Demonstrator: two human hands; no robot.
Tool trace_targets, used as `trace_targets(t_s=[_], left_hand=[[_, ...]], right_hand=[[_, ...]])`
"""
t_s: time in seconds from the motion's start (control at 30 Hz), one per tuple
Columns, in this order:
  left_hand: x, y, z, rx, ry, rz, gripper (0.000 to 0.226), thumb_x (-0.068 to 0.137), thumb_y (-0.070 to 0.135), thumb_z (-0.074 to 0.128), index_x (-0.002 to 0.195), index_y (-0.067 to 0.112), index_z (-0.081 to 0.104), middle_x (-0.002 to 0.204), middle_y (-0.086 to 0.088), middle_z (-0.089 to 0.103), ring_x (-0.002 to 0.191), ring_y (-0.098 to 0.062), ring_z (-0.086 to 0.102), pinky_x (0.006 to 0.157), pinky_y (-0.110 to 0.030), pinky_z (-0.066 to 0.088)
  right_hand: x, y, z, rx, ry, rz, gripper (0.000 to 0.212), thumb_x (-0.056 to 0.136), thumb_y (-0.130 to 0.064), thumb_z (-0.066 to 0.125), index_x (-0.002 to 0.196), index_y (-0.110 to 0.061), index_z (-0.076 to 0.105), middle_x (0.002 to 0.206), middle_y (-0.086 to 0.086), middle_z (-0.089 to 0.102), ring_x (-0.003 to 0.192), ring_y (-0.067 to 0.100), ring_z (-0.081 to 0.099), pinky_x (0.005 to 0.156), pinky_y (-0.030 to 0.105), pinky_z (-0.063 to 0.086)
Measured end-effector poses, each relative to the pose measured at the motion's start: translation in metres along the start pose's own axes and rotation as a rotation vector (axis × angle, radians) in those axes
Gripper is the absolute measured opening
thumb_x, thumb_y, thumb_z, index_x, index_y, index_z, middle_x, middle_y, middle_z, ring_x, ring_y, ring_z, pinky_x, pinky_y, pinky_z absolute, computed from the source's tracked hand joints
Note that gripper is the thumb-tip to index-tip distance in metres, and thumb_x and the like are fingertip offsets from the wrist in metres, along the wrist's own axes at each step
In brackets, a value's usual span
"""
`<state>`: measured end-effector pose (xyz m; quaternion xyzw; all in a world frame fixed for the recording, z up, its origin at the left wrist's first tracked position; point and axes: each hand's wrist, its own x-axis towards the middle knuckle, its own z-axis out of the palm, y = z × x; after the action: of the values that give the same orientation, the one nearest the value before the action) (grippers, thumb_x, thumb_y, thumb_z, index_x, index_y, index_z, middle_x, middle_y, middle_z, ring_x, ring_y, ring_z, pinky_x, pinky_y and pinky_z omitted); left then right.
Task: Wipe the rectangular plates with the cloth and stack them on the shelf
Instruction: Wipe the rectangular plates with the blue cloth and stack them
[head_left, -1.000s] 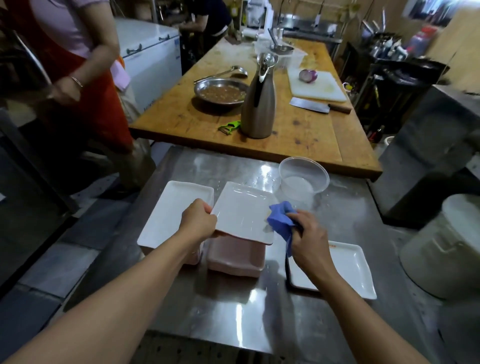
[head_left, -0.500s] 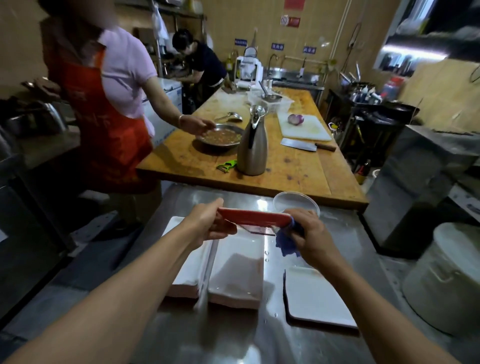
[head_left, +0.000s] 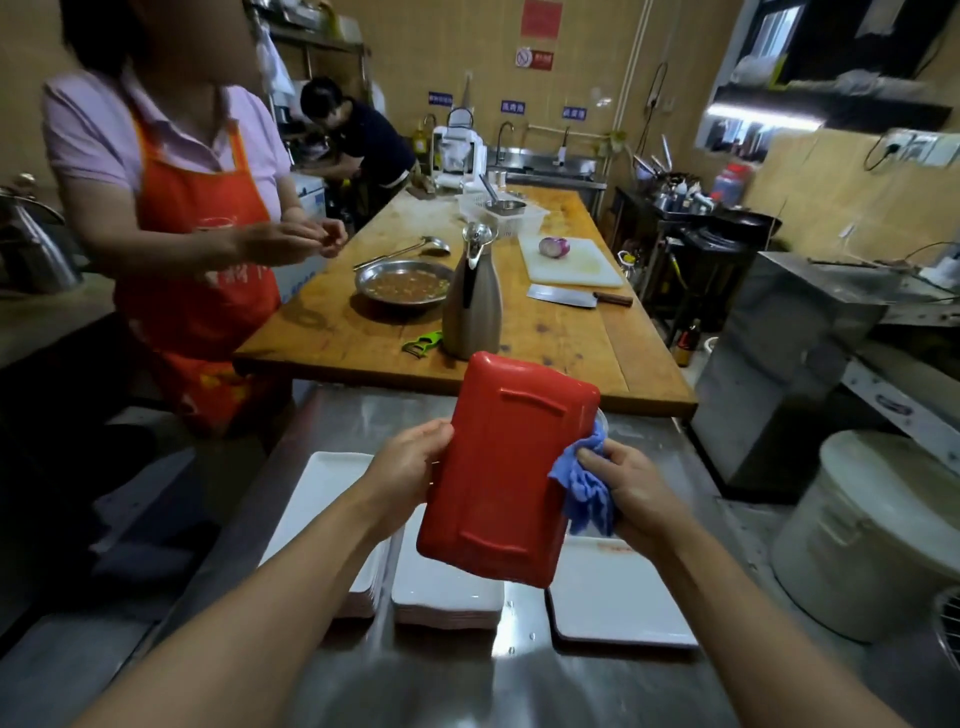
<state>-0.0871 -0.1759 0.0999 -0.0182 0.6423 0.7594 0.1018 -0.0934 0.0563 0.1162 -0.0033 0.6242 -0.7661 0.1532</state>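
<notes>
Plate, rectangular, red underside up (head_left: 506, 470), sits centre frame, tilted above the steel surface (head_left: 332, 691). Left hand (head_left: 410, 465) has a grip curled round its left edge; right hand (head_left: 631, 491) bunches the blue cloth (head_left: 584, 480) against the right edge. Probably stiff, light, slick melamine: hold by rims. White plate stacks (head_left: 447, 590) below.
</notes>
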Motion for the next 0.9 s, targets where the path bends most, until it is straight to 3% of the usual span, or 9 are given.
trace_targets(t_s=[0.1,0.17,0.27,0.33,0.4,0.5,0.67,0.8,0.9], left_hand=[[-0.003,0.0,0.002,0.007,-0.05,0.016,0.034,0.099,0.021,0.042,0.084,0.028,0.072,0.07,0.007,0.066,0.058,-0.006,0.06,0.05,-0.02,0.047],[-0.005,-0.001,0.002,0.003,-0.056,0.024,0.033,0.1,0.02,0.042,0.083,0.025,0.07,0.07,0.006,0.066,0.059,-0.007,0.06,0.054,-0.022,0.047],[-0.007,-0.005,0.003,-0.012,-0.053,0.039,0.027,0.099,0.019,0.043,0.087,0.019,0.067,0.072,0.001,0.065,0.061,-0.01,0.058,0.061,-0.027,0.046],[-0.009,-0.006,0.003,-0.02,-0.063,0.044,0.025,0.099,0.019,0.042,0.088,0.017,0.064,0.07,0.0,0.063,0.059,-0.011,0.056,0.058,-0.026,0.044],[-0.012,-0.005,0.005,-0.03,-0.081,0.039,0.024,0.099,0.018,0.042,0.088,0.017,0.063,0.069,0.0,0.063,0.056,-0.009,0.056,0.054,-0.023,0.045],[-0.013,-0.005,0.013,-0.067,-0.086,0.04,0.022,0.098,0.015,0.044,0.085,0.016,0.061,0.067,0.0,0.063,0.055,-0.009,0.058,0.054,-0.023,0.048],[-0.013,-0.007,0.027,-0.037,-0.069,0.07,0.023,0.097,0.011,0.045,0.076,0.016,0.053,0.055,0.007,0.056,0.046,-0.003,0.05,0.049,-0.016,0.044],[-0.014,-0.005,0.024,-0.021,-0.059,0.087,0.024,0.098,0.009,0.045,0.076,0.015,0.052,0.05,0.01,0.053,0.042,-0.001,0.048,0.047,-0.015,0.044],[-0.014,-0.002,0.021,-0.004,-0.045,0.091,0.021,0.097,0.008,0.045,0.078,0.013,0.053,0.05,0.008,0.055,0.042,-0.002,0.049,0.046,-0.015,0.044]], right_hand=[[0.004,0.002,0.007,-0.041,0.136,-0.015,0.016,0.096,-0.007,0.046,0.096,0.0,0.061,0.091,0.019,0.068,0.074,0.021,0.069,0.067,0.034,0.058],[0.006,0.002,0.011,-0.178,0.348,-0.083,0.013,0.094,-0.007,0.051,0.095,-0.001,0.063,0.092,0.021,0.068,0.074,0.024,0.065,0.066,0.043,0.056],[0.009,-0.005,0.012,-0.343,0.538,-0.296,0.011,0.092,-0.011,0.054,0.092,-0.005,0.064,0.08,0.015,0.066,0.06,0.018,0.058,0.044,0.028,0.044],[0.011,-0.012,0.015,-0.462,0.524,-0.422,0.01,0.092,-0.01,0.053,0.092,-0.009,0.064,0.088,0.01,0.064,0.073,0.019,0.06,0.058,0.027,0.046],[0.012,-0.016,0.022,-0.641,0.486,-0.523,0.021,0.091,-0.002,0.05,0.102,-0.009,0.066,0.108,0.004,0.062,0.098,0.018,0.056,0.084,0.031,0.045],[0.01,-0.014,0.041,-0.879,0.434,-0.607,0.036,0.087,0.008,0.047,0.115,-0.007,0.065,0.127,0.001,0.055,0.121,0.019,0.041,0.103,0.025,0.029],[0.007,-0.019,0.078,-0.996,0.234,-0.706,0.039,0.085,0.003,0.049,0.122,-0.004,0.059,0.137,0.007,0.049,0.128,0.023,0.035,0.102,0.005,0.013],[0.012,-0.032,0.086,-1.043,0.076,-0.637,0.051,0.082,-0.016,0.036,0.128,-0.007,0.055,0.143,0.005,0.042,0.133,0.018,0.031,0.104,0.01,0.011],[0.015,-0.027,0.082,-1.066,0.022,-0.627,0.045,0.09,0.001,0.043,0.133,-0.007,0.05,0.148,0.006,0.035,0.138,0.018,0.027,0.108,0.011,0.009]])
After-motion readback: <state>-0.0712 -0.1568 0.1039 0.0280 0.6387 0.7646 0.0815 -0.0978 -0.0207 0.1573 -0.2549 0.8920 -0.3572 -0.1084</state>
